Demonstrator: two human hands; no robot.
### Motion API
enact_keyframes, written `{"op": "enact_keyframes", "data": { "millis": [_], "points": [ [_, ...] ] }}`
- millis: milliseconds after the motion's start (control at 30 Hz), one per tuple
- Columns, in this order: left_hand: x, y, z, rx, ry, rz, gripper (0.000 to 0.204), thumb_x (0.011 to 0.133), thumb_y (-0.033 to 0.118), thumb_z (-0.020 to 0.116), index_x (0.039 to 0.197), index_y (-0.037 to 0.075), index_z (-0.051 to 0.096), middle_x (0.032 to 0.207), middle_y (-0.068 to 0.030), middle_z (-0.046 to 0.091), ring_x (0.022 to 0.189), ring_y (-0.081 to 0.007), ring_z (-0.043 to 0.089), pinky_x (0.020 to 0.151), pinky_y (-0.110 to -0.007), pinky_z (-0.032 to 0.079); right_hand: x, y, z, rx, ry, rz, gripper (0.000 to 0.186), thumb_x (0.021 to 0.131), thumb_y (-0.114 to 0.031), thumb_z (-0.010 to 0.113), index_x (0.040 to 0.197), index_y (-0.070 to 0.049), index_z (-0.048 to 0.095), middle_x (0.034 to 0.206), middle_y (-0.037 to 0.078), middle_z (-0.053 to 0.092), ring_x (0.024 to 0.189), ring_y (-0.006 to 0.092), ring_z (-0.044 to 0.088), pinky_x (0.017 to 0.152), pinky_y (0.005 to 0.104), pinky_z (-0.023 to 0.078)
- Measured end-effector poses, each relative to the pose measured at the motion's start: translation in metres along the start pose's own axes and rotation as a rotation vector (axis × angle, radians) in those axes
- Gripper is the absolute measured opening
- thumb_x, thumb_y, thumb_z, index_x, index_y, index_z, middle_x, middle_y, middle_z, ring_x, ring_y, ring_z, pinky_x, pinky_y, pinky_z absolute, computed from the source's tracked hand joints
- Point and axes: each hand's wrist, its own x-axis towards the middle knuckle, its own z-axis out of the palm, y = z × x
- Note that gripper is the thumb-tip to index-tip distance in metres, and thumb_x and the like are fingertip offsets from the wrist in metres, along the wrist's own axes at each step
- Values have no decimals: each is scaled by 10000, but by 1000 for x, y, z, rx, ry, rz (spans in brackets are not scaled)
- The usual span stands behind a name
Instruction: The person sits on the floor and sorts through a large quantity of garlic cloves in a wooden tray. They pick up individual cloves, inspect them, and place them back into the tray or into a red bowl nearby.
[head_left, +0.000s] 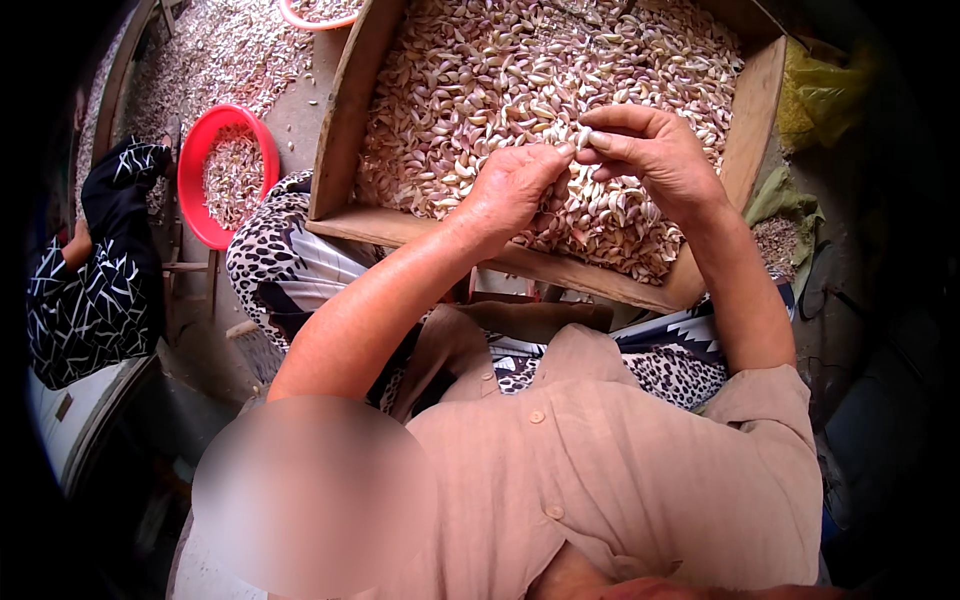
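Note:
Over a wooden tray (340, 120) heaped with garlic cloves (480, 80), my two hands meet fingertip to fingertip. My right hand (650, 155) pinches a pale garlic clove (583, 138) between thumb and forefinger, its other fingers curled below. Close beside that clove, the thumb and forefinger of my left hand (520, 185) are pressed together. Whatever the left fingers hold, if anything, is hidden. The cloves are whitish with purple streaks and fill the tray between its raised wooden sides.
Left of the tray stands a red basin (187, 190) part full of cloves; another orange-red basin (290, 14) is at the top. More cloves cover the floor at upper left. Another person in dark patterned clothes (100, 290) sits at far left. A yellow sack (815, 95) lies right.

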Motion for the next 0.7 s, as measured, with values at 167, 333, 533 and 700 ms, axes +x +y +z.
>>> {"op": "enact_keyframes", "data": {
  "millis": [167, 333, 533, 700],
  "points": [
    [-3, 7, 4, -61, 39, -26, 410, 1066, 392, 502, 789, 99, 569, 671, 19, 518, 529, -67, 433, 451, -227, 336, 4, 3, 6, -49, -49, -20, 259, 933, -84, 715, 1165, 29, 701, 978, 103, 750, 846, 147, 733, 738, 259, 615],
    [-1, 5, 3, -20, 17, -29, 425, 1068, 401, 498, 770, 105, 557, 663, 8, 521, 516, -81, 432, 443, -232, 332, 7, 7, 3, -63, -59, -43, 203, 898, -72, 741, 1077, 22, 724, 934, 89, 745, 774, 142, 710, 722, 269, 600],
    [-1, 3, 1, -44, 59, -61, 439, 1066, 422, 502, 755, 115, 538, 657, -9, 545, 499, -89, 447, 427, -232, 333, 13, 14, 2, -184, -1, -187, 241, 919, -38, 702, 1154, 8, 677, 999, 63, 711, 876, 122, 689, 758, 266, 581],
    [-3, 2, -1, -49, 74, -64, 447, 1063, 432, 504, 748, 117, 528, 643, -10, 543, 486, -86, 443, 410, -225, 309, 19, 32, 4, -246, 12, -308, 404, 916, -21, 669, 1308, 28, 587, 1122, 120, 711, 1057, 180, 689, 951, 321, 567]
  ]
}}
